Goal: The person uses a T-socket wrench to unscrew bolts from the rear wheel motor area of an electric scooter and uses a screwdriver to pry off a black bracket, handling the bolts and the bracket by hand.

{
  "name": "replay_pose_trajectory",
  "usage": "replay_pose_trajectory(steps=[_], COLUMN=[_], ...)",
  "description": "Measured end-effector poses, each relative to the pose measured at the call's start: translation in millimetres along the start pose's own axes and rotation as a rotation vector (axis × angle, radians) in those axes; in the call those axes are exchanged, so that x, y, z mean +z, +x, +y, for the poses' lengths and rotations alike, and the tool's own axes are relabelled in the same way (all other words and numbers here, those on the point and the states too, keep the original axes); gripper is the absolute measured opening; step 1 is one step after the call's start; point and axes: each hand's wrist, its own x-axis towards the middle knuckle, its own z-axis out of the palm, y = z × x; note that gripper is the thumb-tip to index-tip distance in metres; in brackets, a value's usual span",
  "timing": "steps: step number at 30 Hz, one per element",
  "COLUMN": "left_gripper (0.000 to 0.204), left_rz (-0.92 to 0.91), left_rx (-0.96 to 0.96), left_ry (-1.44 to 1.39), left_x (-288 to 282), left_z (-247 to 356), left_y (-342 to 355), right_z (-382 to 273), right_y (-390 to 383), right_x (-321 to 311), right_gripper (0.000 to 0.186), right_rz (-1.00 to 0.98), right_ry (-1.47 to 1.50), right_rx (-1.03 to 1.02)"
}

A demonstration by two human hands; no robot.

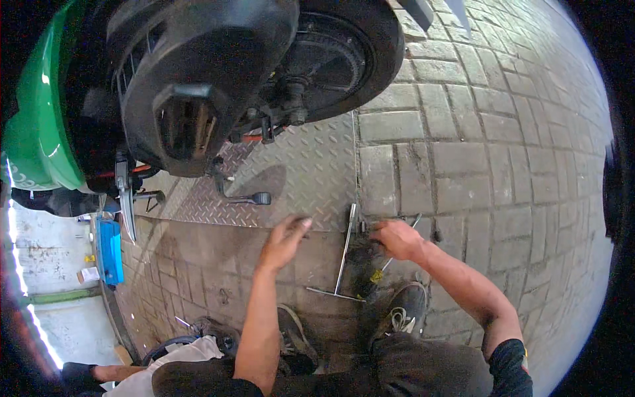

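My left hand [284, 245] hovers over the near edge of a steel tread plate, fingers stretched out with nothing in them. My right hand [398, 239] is low over the paving, fingers drawn together beside a small dark clump [364, 251]; what they hold, if anything, is hidden. A chrome T-handle wrench [344, 251] lies between my hands, its crossbar toward me. Partly behind my right hand is a screwdriver [377, 275] with a yellow-and-black handle. Ahead of my left hand, a black lever with a ribbed pad [260, 198] juts from the motorcycle [198, 73].
The motorcycle's wheel [377, 59] and green panel [40, 132] fill the upper left, over the tread plate [317, 172]. Brick paving [463, 159] spreads right. A blue case [109, 250] stands far left. Another person's arm [114, 373] shows at lower left. My shoes [409, 308] are below.
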Motion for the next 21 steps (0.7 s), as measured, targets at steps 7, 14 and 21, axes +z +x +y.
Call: replay_pose_trajectory(steps=[7, 14, 21], left_gripper=[0.047, 0.035, 0.042], left_rz=[-0.115, 0.107, 0.577], left_rx=[-0.023, 0.149, -0.11], left_ry=[-0.023, -0.077, -0.537], left_x=[54.1, 0.1, -123.6], left_z=[-34.2, -114.2, -185.5], left_y=[-22.6, -8.7, -14.7], right_z=[-36.7, -68.5, -72.0], right_y=[27.5, 51.7, 35.7], right_x=[-48.4, -29.2, 22.8], right_gripper=[0.022, 0.025, 0.041], right_rz=[0.167, 0.263, 0.167], right_ry=[0.171, 0.205, 0.198], right_rx=[-0.086, 0.08, 0.462])
